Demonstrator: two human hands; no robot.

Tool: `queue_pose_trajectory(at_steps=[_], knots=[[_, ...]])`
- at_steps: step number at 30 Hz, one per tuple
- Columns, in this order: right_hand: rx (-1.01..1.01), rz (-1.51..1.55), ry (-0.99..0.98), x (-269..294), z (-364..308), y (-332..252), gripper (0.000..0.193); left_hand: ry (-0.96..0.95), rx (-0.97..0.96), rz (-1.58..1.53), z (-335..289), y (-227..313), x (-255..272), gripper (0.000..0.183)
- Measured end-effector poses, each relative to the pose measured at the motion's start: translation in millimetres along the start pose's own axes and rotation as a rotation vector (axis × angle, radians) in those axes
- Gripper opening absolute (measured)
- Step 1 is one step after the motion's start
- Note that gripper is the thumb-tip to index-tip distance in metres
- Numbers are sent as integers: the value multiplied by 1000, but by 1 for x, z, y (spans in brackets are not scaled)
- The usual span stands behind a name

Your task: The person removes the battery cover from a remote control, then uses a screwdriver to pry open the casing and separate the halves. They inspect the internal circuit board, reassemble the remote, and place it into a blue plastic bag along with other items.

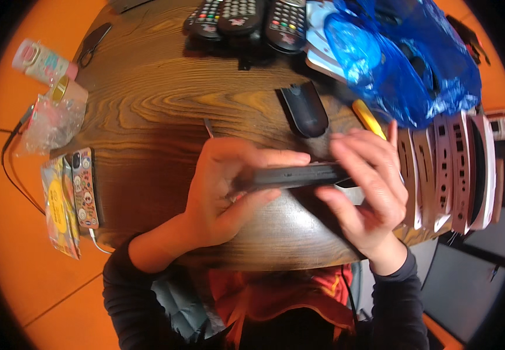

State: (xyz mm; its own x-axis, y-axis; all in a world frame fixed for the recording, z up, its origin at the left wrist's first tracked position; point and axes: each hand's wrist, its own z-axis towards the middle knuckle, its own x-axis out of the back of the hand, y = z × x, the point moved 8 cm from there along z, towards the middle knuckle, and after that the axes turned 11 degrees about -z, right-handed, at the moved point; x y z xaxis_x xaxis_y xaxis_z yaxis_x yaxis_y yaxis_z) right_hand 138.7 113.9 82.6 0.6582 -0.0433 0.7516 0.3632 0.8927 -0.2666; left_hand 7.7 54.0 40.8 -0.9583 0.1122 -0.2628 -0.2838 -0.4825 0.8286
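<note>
A slim black remote control [299, 175] is held level over the near middle of the table, its long side edge facing me. My left hand [223, 186] is closed on its left end, with the thumb below and the fingers above. My right hand [372, 189] is at the other end, fingers on top and thumb underneath, slightly smeared by motion. Just beyond the hands lies a loose black battery cover [305, 111], hollow side up. A yellow-handled tool [369, 119] rests right behind my right hand; its far part is hidden.
Several black remote controls [238, 17] are stacked at the back. A blue plastic bag [416, 64] fills the far right. White curved casings with port holes [445, 175] stand in a row at right. A phone [85, 186], a snack packet [60, 204] and a bottle [42, 61] are at left.
</note>
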Motion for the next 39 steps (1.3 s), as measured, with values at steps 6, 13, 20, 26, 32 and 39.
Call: queue_pose_trajectory(at_steps=[6,13,20,26,32,39], knots=[[-109,199,-44,-12,-5,3,29,23,89,-3,-8,-7,-3,31],[-119,242,-115,-18,-6,7,26,109,56,126,-4,-6,9,26],[-118,221,-164,-19,-6,3,21,191,103,197,-12,-5,8,25],[-121,189,-172,-8,0,21,35,225,161,83,-7,-8,24,26],[-318,405,-145,10,-2,59,33,327,-38,8,-6,15,58,27],[-423,646,-138,0,-9,63,28,321,-29,-279,1,4,52,30]])
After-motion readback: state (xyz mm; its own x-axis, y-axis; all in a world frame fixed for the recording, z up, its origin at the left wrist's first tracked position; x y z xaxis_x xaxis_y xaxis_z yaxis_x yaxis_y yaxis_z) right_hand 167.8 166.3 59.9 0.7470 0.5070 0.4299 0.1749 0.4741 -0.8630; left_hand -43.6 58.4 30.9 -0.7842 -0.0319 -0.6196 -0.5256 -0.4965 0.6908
